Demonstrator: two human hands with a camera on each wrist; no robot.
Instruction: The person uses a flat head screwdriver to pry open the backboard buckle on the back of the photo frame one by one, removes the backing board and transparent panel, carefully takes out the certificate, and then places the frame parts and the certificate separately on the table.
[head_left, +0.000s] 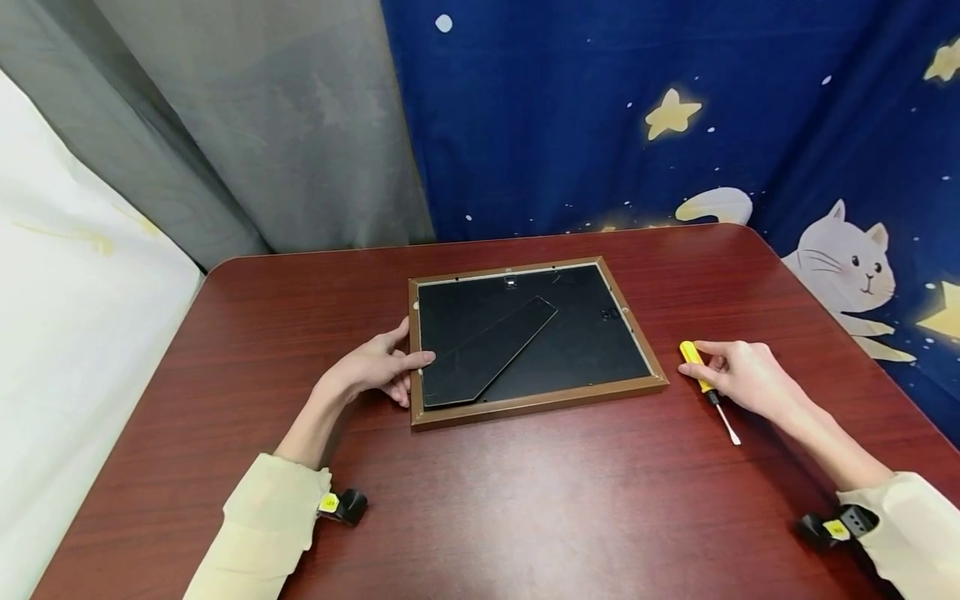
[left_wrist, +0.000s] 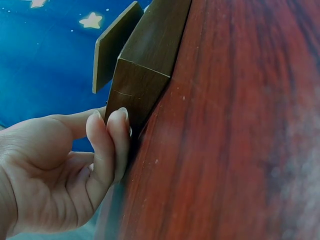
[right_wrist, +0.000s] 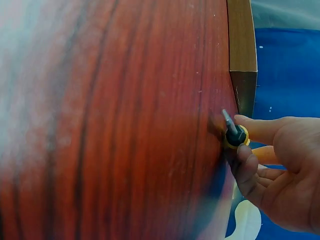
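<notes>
Left hand (head_left: 378, 367) grips the left edge of the face-down frame (head_left: 532, 342), thumb on its backing. Right hand (head_left: 738, 375), just right of the frame, pinches the screwdriver (head_left: 705, 385) lying on the table (head_left: 525, 500).

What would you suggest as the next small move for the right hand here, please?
Probably close the right hand round the screwdriver and lift it: its fingers touch the yellow handle, which lies flat on the table, while the left hand steadies the picture frame.
</notes>
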